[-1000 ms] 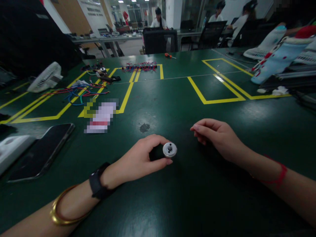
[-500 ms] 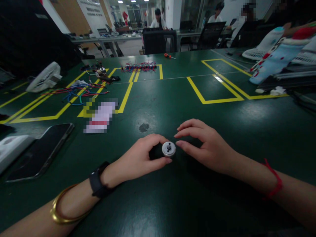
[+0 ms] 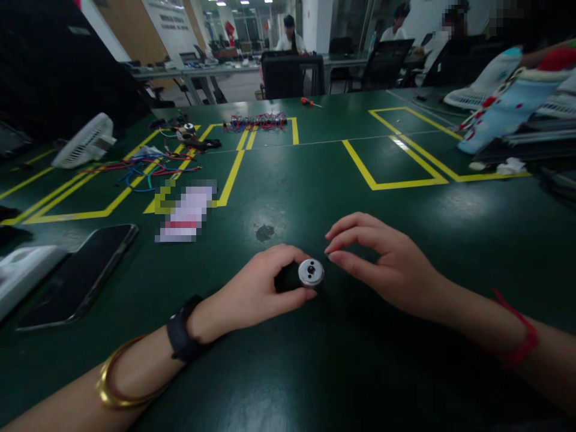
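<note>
My left hand (image 3: 256,285) grips a small round metal motor (image 3: 311,273) between thumb and fingers, its silver end face turned up. Two dark holes flank the dark centre of that face. Just to the right, my right hand (image 3: 382,258) is raised with thumb and forefinger brought together. A tiny dark piece (image 3: 327,255), too small to name, shows at those fingertips, apart from the motor.
On the green table (image 3: 279,198) with yellow tape lines lie a phone (image 3: 81,276), a white power strip (image 3: 24,273), a pixelated paper (image 3: 189,210), loose wires (image 3: 148,168) and a screwdriver (image 3: 310,102). Small fans stand at both sides; people sit beyond.
My right hand has drawn slightly right, away from the motor, with a tiny dark piece now at its fingertips. The centre of the motor's face looks darker. My left hand still grips the motor.
</note>
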Tool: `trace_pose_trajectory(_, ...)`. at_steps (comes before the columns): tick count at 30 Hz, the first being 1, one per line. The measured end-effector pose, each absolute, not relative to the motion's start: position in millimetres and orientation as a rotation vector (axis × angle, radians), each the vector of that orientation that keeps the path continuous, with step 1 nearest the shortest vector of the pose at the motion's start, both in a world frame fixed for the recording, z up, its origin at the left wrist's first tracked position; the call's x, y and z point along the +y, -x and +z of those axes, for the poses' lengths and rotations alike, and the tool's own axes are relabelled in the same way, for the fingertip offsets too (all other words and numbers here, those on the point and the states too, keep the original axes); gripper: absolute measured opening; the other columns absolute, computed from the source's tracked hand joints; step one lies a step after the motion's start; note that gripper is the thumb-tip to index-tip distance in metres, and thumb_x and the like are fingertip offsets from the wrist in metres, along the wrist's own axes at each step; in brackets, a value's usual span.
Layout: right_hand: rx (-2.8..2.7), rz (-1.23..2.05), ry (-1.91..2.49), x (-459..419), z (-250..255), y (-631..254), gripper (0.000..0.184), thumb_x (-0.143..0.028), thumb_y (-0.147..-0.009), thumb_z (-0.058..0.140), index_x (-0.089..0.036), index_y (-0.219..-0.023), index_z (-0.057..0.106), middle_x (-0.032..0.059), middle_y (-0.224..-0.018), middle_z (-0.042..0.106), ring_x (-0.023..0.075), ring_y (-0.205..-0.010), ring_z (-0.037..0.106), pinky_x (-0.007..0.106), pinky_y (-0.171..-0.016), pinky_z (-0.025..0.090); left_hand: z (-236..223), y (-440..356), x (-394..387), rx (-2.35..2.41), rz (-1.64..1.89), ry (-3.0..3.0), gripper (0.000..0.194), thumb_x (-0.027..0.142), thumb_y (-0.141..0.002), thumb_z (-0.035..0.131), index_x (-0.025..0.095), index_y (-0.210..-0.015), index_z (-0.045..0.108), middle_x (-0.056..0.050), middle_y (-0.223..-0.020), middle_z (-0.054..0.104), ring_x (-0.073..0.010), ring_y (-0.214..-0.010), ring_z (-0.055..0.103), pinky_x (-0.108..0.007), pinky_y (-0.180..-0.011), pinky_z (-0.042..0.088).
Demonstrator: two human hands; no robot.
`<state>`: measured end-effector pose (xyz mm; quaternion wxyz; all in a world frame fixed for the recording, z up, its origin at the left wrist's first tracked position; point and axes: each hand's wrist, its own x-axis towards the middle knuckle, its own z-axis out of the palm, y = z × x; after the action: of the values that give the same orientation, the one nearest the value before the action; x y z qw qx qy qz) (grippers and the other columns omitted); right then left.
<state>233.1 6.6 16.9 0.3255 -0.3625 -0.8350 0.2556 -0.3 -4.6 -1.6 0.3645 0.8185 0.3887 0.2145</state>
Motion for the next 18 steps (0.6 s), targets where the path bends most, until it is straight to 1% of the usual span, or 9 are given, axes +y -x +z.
trace_pose_trajectory(3, -2.415, 0.829, 0.936, 14.3, 11.9, -247.4, 0.012, -0.030, -0.089, 0.060, -0.021, -0.092, 0.068, 0.0040, -0.103, 0.061, 0.0178, -0.099, 0.056, 0.034, -0.088, 0.044, -0.7, 0.9, -4.4, 0.979, 0.555, -2.092, 0.026, 0.028, -0.083, 0.068, 0.021, -0.106, 0.057, 0.001, -0.104, 0.063, -0.0157, -0.094, 0.058, -0.026, -0.084, 0.043)
trace_pose_trajectory(6, -2.571, 0.897, 0.915, 19.5, 6.7, -255.4, 0.016, -0.033, -0.089, 0.059, -0.021, -0.093, 0.069, 0.0053, -0.106, 0.061, 0.0195, -0.101, 0.055, 0.036, -0.089, 0.043, -0.9, 1.5, -4.2, 0.979, 0.553, -2.090, 0.027, 0.028, -0.083, 0.069, 0.021, -0.107, 0.058, 0.000, -0.105, 0.063, -0.0161, -0.096, 0.058, -0.027, -0.086, 0.044)
trace_pose_trajectory(8, -2.613, 0.905, 0.916, 21.2, 5.1, -257.6, 0.016, -0.033, -0.089, 0.059, -0.021, -0.093, 0.070, 0.0057, -0.108, 0.060, 0.0202, -0.103, 0.054, 0.037, -0.090, 0.043, -1.2, 1.8, -4.3, 0.980, 0.551, -2.086, 0.028, 0.029, -0.083, 0.069, 0.022, -0.108, 0.058, 0.000, -0.106, 0.063, -0.0165, -0.097, 0.058, -0.027, -0.086, 0.044)
trace_pose_trajectory(12, -2.607, 0.930, 0.924, 22.6, 5.7, -259.3, 0.015, -0.030, -0.089, 0.059, -0.022, -0.094, 0.070, 0.0056, -0.111, 0.059, 0.0195, -0.104, 0.054, 0.036, -0.090, 0.045, -1.4, 2.4, -4.7, 0.970, 0.550, -2.079, 0.029, 0.030, -0.083, 0.069, 0.022, -0.109, 0.058, -0.001, -0.107, 0.063, -0.0171, -0.097, 0.058, -0.028, -0.087, 0.044)
trace_pose_trajectory(18, -2.617, 0.867, 0.899, 22.4, 7.5, -259.9, 0.013, -0.025, -0.089, 0.058, -0.022, -0.092, 0.070, 0.0052, -0.109, 0.060, 0.0187, -0.100, 0.056, 0.035, -0.087, 0.048, -0.9, 2.9, -4.7, 0.972, 0.557, -2.086, 0.028, 0.030, -0.084, 0.068, 0.022, -0.109, 0.058, -0.002, -0.107, 0.063, -0.0180, -0.097, 0.059, -0.030, -0.087, 0.045)
